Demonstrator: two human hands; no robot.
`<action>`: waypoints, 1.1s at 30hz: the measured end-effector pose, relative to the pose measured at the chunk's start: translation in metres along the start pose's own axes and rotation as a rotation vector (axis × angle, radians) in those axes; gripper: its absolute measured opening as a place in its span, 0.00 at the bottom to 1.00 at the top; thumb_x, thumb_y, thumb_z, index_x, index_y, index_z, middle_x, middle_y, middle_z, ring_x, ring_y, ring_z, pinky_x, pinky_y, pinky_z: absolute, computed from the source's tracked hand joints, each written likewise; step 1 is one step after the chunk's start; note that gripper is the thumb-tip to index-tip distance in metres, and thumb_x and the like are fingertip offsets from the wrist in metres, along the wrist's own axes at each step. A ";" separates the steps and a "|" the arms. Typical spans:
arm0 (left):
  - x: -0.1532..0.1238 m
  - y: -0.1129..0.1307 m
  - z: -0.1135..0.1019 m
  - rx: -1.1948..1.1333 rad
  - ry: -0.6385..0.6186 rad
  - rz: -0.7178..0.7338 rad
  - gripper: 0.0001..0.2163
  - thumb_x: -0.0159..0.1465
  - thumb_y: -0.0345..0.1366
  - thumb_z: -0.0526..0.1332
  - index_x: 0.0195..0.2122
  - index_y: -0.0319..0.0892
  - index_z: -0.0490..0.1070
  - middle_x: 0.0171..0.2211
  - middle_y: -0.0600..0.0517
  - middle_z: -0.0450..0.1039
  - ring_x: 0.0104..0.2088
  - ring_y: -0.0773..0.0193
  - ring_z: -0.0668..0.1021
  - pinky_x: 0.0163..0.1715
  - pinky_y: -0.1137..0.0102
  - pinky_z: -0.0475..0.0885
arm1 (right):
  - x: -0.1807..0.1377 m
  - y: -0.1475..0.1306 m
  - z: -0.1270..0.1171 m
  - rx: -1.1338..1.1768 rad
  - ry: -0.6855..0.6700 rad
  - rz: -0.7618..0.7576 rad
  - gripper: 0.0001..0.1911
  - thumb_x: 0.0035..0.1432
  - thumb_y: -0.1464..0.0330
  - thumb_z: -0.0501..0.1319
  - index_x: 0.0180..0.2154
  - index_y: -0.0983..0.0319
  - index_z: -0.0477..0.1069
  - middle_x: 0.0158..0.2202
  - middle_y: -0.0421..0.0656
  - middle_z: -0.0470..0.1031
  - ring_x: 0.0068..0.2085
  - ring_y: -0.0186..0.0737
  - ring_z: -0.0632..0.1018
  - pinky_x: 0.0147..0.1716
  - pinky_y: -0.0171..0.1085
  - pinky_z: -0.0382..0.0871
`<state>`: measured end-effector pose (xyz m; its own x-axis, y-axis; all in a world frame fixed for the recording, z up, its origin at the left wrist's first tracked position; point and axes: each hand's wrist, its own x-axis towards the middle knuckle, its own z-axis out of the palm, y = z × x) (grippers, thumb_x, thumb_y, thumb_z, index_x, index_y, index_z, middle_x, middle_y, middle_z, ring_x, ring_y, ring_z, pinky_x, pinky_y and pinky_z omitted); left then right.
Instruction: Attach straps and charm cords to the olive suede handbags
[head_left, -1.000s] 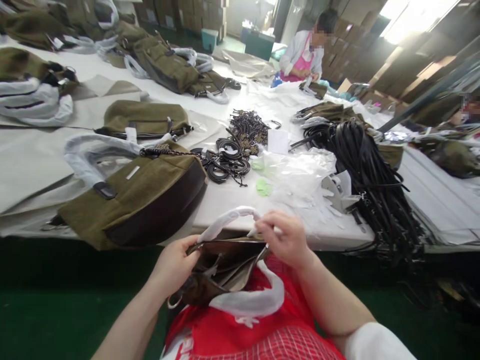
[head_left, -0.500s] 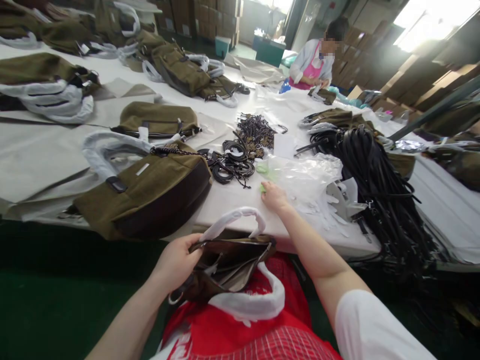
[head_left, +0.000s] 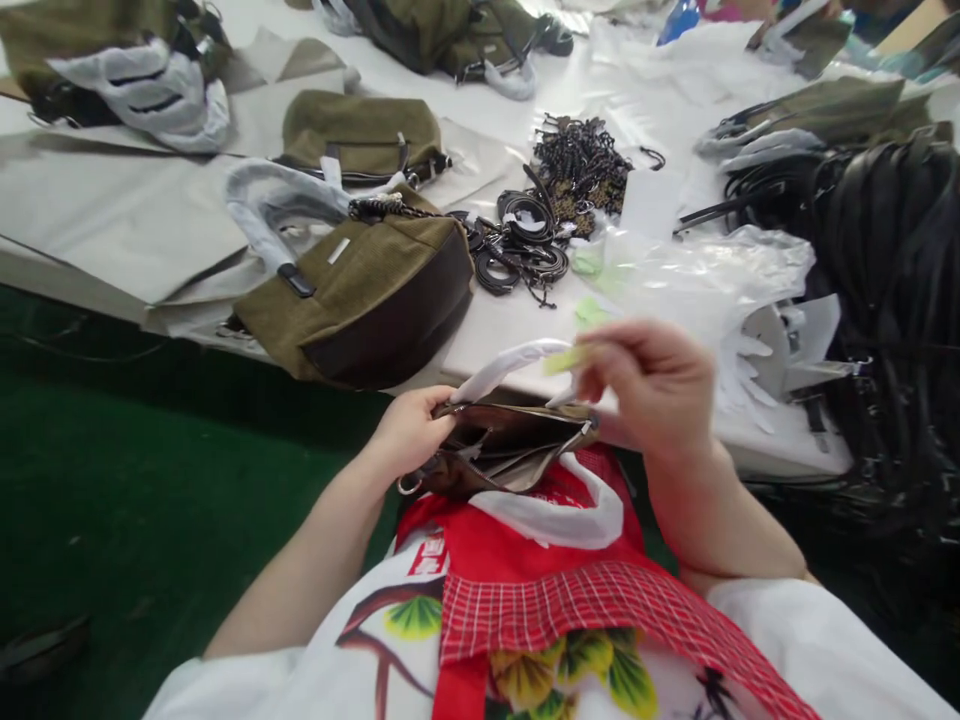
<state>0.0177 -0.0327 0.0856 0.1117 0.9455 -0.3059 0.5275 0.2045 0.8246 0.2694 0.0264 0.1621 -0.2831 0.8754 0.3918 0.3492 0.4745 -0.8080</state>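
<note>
My left hand (head_left: 412,428) pinches the left end of the open top edge of an olive-brown handbag (head_left: 510,455). The bag rests against my red apron, its mouth gaping and its two handles wrapped in white. Between the thumb and fingers of my right hand (head_left: 652,385) is a small yellow-green slip (head_left: 564,360), raised just above the bag's right end. Beyond that hand, more pale green slips (head_left: 591,310) lie on the table by a clear plastic bag (head_left: 705,265).
A larger olive handbag (head_left: 367,285) lies on the table's near edge at left, another bag (head_left: 360,130) behind it. Coiled black straps (head_left: 517,245) and a pile of dark cords (head_left: 581,165) sit mid-table. A thick bundle of black straps (head_left: 892,300) hangs over the edge at right.
My right hand has come back from the table toward the bag with the yellow-green slip. My left hand keeps its hold on the bag. The view has tipped downward.
</note>
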 end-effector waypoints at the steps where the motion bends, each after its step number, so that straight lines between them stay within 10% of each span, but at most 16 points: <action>1: 0.001 0.000 -0.001 -0.008 -0.019 0.012 0.15 0.58 0.38 0.59 0.44 0.42 0.80 0.37 0.54 0.82 0.37 0.58 0.80 0.36 0.72 0.70 | -0.009 -0.007 0.013 0.000 -0.252 -0.017 0.10 0.67 0.65 0.56 0.45 0.57 0.75 0.27 0.36 0.77 0.26 0.32 0.77 0.29 0.32 0.72; 4: 0.000 0.002 -0.002 0.000 -0.057 0.054 0.15 0.58 0.37 0.59 0.44 0.42 0.80 0.36 0.54 0.82 0.38 0.58 0.80 0.36 0.72 0.70 | -0.024 -0.003 0.058 -0.181 -0.743 -0.097 0.11 0.66 0.71 0.56 0.44 0.60 0.76 0.40 0.43 0.81 0.41 0.38 0.81 0.44 0.37 0.72; 8: -0.003 0.003 -0.001 0.059 -0.031 0.065 0.15 0.58 0.35 0.58 0.44 0.43 0.80 0.34 0.54 0.81 0.35 0.59 0.80 0.35 0.72 0.70 | -0.033 0.020 0.099 -0.478 -0.982 -0.113 0.12 0.66 0.75 0.54 0.41 0.66 0.76 0.41 0.50 0.80 0.42 0.44 0.80 0.45 0.40 0.70; 14: -0.004 -0.002 0.001 0.041 -0.024 0.036 0.15 0.60 0.39 0.59 0.44 0.42 0.79 0.35 0.52 0.81 0.34 0.59 0.79 0.34 0.71 0.71 | -0.046 0.013 0.083 -0.446 -0.822 0.170 0.12 0.66 0.70 0.55 0.44 0.65 0.76 0.45 0.51 0.80 0.47 0.47 0.79 0.50 0.41 0.68; 20: -0.005 0.003 0.003 -0.056 -0.101 0.026 0.15 0.58 0.45 0.61 0.38 0.39 0.79 0.32 0.50 0.80 0.34 0.57 0.79 0.34 0.70 0.73 | -0.057 0.033 0.080 -0.273 -0.946 0.650 0.13 0.62 0.73 0.57 0.45 0.70 0.76 0.38 0.53 0.81 0.36 0.47 0.81 0.39 0.40 0.73; 33: -0.022 -0.012 -0.007 -0.093 -0.160 -0.036 0.20 0.62 0.49 0.60 0.42 0.36 0.77 0.35 0.49 0.79 0.34 0.57 0.78 0.34 0.71 0.72 | -0.053 0.052 0.119 -0.003 -0.788 0.817 0.10 0.64 0.73 0.55 0.39 0.65 0.76 0.33 0.43 0.82 0.19 0.30 0.75 0.18 0.28 0.67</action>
<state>0.0025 -0.0543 0.0859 0.2305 0.8861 -0.4022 0.4542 0.2675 0.8498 0.1966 -0.0060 0.0470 -0.4526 0.6216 -0.6394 0.6893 -0.2110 -0.6931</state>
